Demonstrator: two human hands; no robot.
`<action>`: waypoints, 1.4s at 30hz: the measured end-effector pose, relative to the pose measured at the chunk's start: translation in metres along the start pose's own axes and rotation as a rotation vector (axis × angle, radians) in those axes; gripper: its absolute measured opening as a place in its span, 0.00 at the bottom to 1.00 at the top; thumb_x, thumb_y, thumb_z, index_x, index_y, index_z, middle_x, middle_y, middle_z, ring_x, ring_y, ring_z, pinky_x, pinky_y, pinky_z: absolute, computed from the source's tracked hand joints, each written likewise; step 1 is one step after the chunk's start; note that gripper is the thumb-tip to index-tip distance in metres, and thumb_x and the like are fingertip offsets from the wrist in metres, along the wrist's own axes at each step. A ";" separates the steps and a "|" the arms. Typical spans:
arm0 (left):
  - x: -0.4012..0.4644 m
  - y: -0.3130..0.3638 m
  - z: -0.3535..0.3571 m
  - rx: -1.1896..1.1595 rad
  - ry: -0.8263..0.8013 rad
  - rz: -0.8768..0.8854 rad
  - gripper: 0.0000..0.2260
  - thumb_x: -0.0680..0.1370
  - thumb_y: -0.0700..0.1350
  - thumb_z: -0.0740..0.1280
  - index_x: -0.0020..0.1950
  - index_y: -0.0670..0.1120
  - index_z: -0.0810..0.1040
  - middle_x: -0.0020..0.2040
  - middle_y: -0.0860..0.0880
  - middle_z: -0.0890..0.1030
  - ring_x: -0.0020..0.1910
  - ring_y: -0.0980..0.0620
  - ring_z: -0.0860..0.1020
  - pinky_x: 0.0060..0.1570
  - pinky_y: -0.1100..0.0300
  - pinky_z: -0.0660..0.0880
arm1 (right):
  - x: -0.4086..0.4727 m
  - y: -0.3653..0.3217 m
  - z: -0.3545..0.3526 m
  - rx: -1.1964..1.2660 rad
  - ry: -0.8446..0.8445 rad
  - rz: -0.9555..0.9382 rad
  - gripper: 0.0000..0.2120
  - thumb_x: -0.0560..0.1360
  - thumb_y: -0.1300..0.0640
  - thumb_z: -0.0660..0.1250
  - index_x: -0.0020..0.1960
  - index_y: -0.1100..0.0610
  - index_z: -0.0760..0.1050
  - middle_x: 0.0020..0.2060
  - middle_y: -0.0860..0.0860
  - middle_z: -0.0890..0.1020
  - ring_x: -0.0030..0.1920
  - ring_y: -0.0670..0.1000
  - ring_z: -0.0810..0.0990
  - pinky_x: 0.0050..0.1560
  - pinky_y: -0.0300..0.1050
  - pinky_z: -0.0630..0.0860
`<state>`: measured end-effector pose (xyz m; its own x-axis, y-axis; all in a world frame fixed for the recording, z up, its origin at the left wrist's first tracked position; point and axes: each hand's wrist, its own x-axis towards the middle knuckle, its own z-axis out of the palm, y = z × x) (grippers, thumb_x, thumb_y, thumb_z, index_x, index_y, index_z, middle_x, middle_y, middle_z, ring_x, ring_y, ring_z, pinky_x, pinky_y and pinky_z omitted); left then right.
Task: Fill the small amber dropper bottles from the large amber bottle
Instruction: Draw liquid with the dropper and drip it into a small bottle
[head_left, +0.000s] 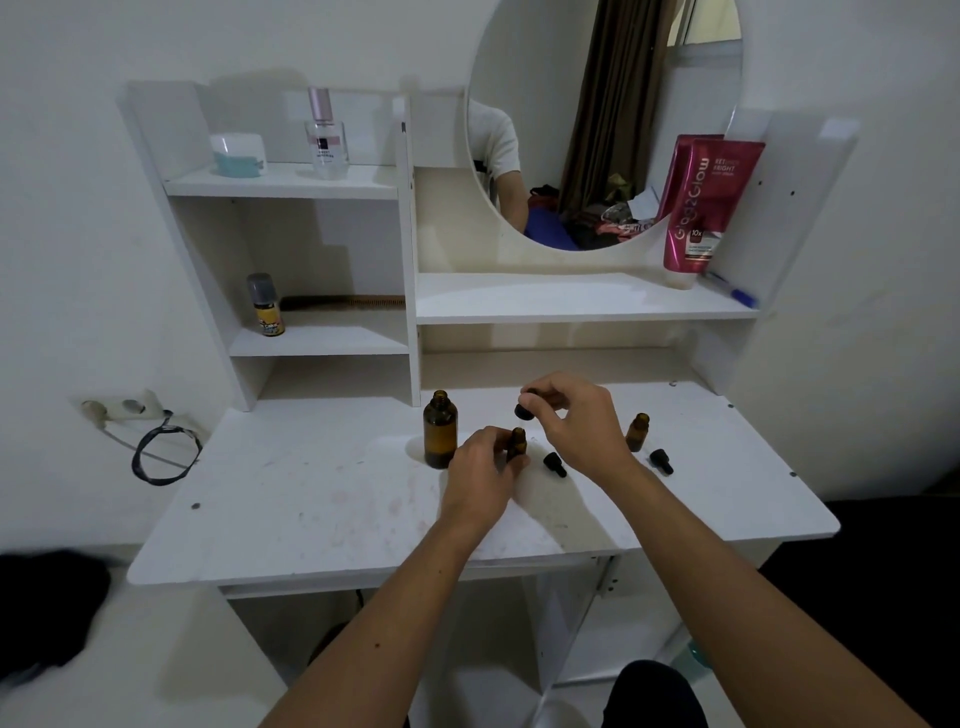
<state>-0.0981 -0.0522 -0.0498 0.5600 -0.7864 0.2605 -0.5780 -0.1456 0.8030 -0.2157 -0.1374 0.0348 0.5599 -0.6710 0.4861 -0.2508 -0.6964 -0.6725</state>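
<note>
Small dropper bottle (517, 443) stands upright on the white tabletop (311, 499), just right of the large amber bottle (440, 430), which is uncapped and upright. Left hand (483, 467) grips the small bottle around its body, pinning it to the table. Right hand (576, 415) pinches a black dropper cap (524, 408) right above the bottle's neck; whether a pipette hangs from it is hard to tell.

Looks like either the cap is coming off or liquid is being dropped in; can't say which. Either way: keep the cap moving straight along the neck axis, left hand holding the bottle vertical, no sideways pull.

A second small bottle (637, 431) stands open to the right, apart from the hands. Two loose dropper caps lie on the table: one (554, 464) just below the right hand, another (661, 460) beside the second bottle. Risk: right wrist sweeping either one.

Large bottle sits very near the left knuckles, so a knock is possible. Shelf upright (413, 312) stands just behind it. Plenty of bare table toward the near and left edges; work there.
</note>
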 end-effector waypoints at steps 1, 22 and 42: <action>0.000 0.000 0.000 0.001 -0.001 0.003 0.13 0.79 0.48 0.72 0.63 0.49 0.80 0.57 0.53 0.83 0.54 0.55 0.80 0.59 0.60 0.78 | 0.000 0.000 0.000 0.002 0.011 0.009 0.03 0.79 0.60 0.73 0.46 0.58 0.85 0.40 0.45 0.87 0.43 0.43 0.86 0.50 0.31 0.78; -0.025 -0.016 -0.035 -0.149 -0.042 -0.035 0.21 0.76 0.51 0.76 0.68 0.54 0.76 0.59 0.59 0.82 0.56 0.60 0.80 0.60 0.63 0.78 | 0.004 -0.031 -0.023 -0.088 0.092 -0.113 0.04 0.79 0.59 0.73 0.52 0.57 0.85 0.44 0.47 0.86 0.44 0.39 0.82 0.48 0.23 0.73; -0.010 -0.033 -0.083 -0.273 0.189 -0.135 0.25 0.71 0.50 0.81 0.63 0.52 0.75 0.59 0.55 0.81 0.55 0.52 0.80 0.55 0.58 0.81 | 0.045 -0.083 0.004 0.197 0.130 -0.085 0.07 0.80 0.57 0.73 0.55 0.57 0.85 0.47 0.47 0.87 0.49 0.43 0.84 0.53 0.33 0.78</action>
<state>-0.0351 0.0104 -0.0341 0.7350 -0.6425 0.2165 -0.3259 -0.0547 0.9438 -0.1660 -0.1089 0.1104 0.4632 -0.6483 0.6042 -0.0417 -0.6970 -0.7159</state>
